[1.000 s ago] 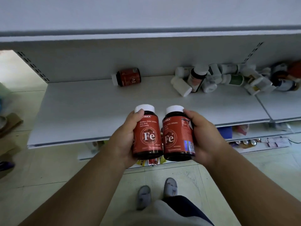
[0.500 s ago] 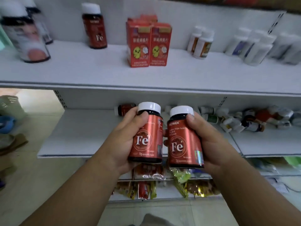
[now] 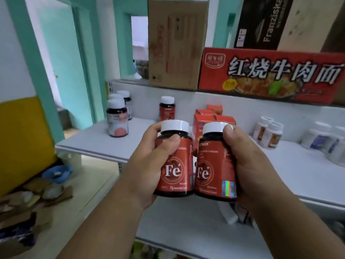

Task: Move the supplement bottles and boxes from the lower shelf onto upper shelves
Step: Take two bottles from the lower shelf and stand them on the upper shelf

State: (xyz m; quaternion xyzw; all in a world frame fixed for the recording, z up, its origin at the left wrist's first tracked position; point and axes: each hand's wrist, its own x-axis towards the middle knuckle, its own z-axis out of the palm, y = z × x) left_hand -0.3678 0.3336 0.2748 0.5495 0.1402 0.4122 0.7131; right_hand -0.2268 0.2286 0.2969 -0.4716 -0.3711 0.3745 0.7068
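My left hand (image 3: 147,165) grips a red "Fe" bottle with a white cap (image 3: 176,165), held upright. My right hand (image 3: 248,165) grips a second, matching red "Fe" bottle (image 3: 212,165) right beside it. Both bottles are raised in front of the upper white shelf (image 3: 97,143). On that shelf stand another red bottle (image 3: 167,108), several red boxes (image 3: 203,120) behind my bottles, dark bottles with white caps (image 3: 117,118) at the left, and white bottles (image 3: 268,133) at the right. The lower shelf (image 3: 186,227) shows beneath my hands.
A red noodle carton (image 3: 270,73), a brown cardboard box (image 3: 175,43) and a black box (image 3: 261,21) sit on the top shelf. A teal doorframe (image 3: 33,58) and a yellow panel (image 3: 22,143) are at the left, with clutter on the floor (image 3: 37,193).
My view and both hands have risen from the lower shelf to the upper shelf level. Each hand still holds its red bottle, now in front of the red boxes.
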